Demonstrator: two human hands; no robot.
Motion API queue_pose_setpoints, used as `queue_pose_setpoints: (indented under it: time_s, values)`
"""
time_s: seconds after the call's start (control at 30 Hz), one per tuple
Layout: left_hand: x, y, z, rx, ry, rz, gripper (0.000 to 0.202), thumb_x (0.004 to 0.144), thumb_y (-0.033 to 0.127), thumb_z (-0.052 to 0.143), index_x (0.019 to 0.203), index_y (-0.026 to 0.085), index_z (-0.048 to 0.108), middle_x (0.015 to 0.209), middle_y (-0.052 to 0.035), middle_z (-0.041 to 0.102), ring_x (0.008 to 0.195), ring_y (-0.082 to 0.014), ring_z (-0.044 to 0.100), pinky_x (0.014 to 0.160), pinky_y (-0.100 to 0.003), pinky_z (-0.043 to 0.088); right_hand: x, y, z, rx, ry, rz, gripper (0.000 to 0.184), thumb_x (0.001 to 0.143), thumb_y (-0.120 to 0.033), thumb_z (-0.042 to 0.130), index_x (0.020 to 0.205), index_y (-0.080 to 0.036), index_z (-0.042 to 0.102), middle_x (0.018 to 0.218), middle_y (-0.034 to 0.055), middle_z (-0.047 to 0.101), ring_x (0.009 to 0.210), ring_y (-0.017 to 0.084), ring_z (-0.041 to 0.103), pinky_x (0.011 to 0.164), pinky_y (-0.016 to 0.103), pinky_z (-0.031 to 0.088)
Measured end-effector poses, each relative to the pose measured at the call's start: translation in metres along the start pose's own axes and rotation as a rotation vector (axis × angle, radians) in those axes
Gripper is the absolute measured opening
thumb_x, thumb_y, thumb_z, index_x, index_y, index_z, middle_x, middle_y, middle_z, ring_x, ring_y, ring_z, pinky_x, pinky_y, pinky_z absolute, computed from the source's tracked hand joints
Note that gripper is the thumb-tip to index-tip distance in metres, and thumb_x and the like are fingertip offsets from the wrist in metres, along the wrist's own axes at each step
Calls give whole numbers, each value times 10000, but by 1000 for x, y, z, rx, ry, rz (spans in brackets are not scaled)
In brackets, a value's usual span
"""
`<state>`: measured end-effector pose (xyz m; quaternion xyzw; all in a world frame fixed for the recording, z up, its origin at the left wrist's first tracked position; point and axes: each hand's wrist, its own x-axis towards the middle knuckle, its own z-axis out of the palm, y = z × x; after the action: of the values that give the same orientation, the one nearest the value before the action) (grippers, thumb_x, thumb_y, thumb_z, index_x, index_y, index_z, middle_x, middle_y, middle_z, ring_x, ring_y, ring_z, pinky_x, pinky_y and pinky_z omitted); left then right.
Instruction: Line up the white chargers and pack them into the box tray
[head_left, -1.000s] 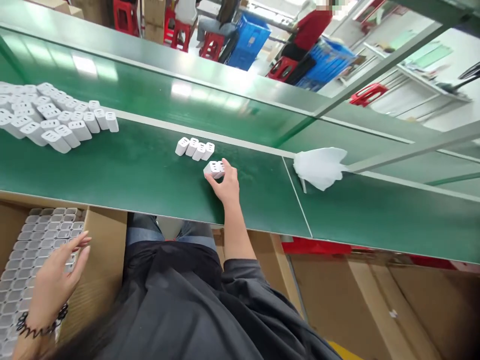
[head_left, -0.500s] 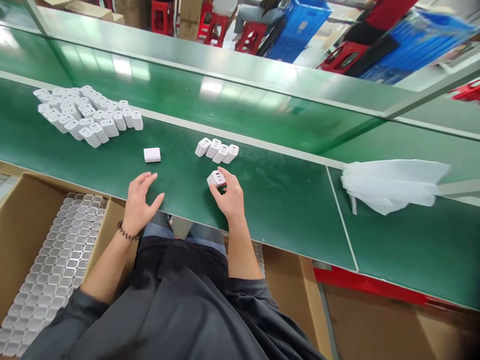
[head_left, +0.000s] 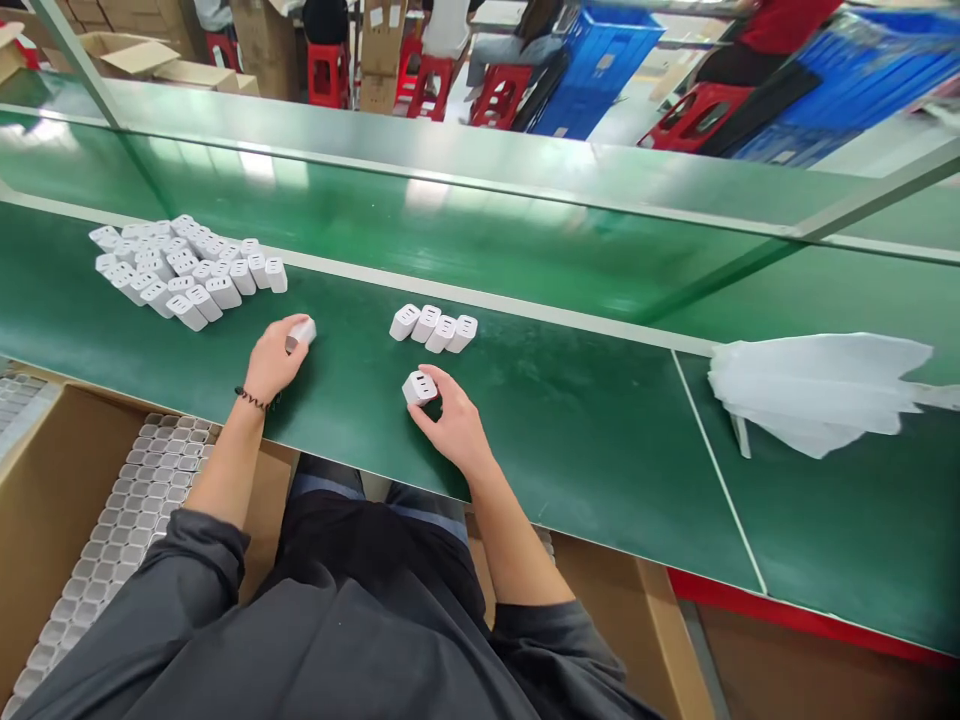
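Head view: our left hand (head_left: 271,362) grips one white block (head_left: 304,332), our right hand (head_left: 454,420) another block (head_left: 419,388). We should pinch lightly.

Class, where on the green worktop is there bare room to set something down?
Bare worktop lies between the left hand and right hand, and between right hand and white line. Crowded: the white block heap at left, and the four-block row beyond the right hand.

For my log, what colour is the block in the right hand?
White; the head view shows the block best.
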<state>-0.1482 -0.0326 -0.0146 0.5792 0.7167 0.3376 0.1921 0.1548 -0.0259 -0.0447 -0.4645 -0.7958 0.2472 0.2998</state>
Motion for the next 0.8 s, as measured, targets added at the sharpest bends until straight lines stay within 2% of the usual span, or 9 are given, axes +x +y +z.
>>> queue_pose_setpoints:
  time_s: [0.13,0.2,0.27,0.33,0.4,0.5,0.67,0.73,0.8]
  values:
    - [-40,34,32,-874,-326,-138,635,785,367,611,1378,228,430,1218,-92,642,1028,-250,688,939,-455,579,32,6,-21,149,-344,33,544,808,-357,679,1302,-237,484,1113,53,682,800,181,641,735,336,560]
    - [-58,46,49,-1086,-366,-225,671,737,323,632,1369,260,419,1181,-63,650,1024,-236,691,969,-473,564,44,10,-23,216,-427,-13,556,801,-387,699,1290,-233,484,1084,40,685,794,169,636,718,311,550]
    - [-68,51,61,-1184,-381,-289,646,685,273,644,1306,267,465,1110,-41,657,1003,-228,689,994,-499,543,50,13,-18,251,-400,-54,558,817,-400,691,1303,-230,477,1067,35,688,776,159,630,733,308,542]
    - [-71,52,69,-1210,-386,-303,548,642,241,679,1171,246,538,1039,-29,656,975,-219,679,991,-484,532,48,14,-10,245,-334,-79,545,836,-401,678,1315,-234,478,1057,31,690,761,154,626,761,317,539]
    - [-71,51,72,-1181,-361,-291,441,611,210,730,1027,223,585,978,-16,650,910,-185,657,916,-397,541,44,14,-3,229,-301,-99,536,840,-407,687,1309,-242,487,1065,31,691,788,164,636,786,328,541]
    - [-71,51,75,-1071,-263,-222,363,632,174,770,968,214,636,978,-18,655,880,-155,616,806,-290,511,37,15,2,216,-280,-144,531,836,-408,707,1294,-247,494,1130,52,680,858,190,658,796,347,558]
    - [-74,52,84,-836,-123,1,298,742,114,694,1016,229,668,1108,-59,654,1160,-225,563,1027,-368,444,35,15,-2,145,-273,-247,523,879,-357,672,1355,-264,477,1246,95,622,947,222,670,740,374,591]
    - [-72,51,86,-782,-121,18,380,741,76,648,1080,246,668,1210,-60,641,1251,-241,525,1107,-410,395,37,13,-9,141,-273,-287,593,880,-313,665,1425,-271,435,1334,118,568,1042,242,656,728,373,603]
    - [-70,53,82,-793,-45,53,473,721,76,644,1155,263,662,1307,-50,617,1328,-257,484,1175,-441,337,40,10,-22,172,-198,-340,610,889,-268,648,1455,-281,423,1377,128,538,1104,250,639,745,375,611]
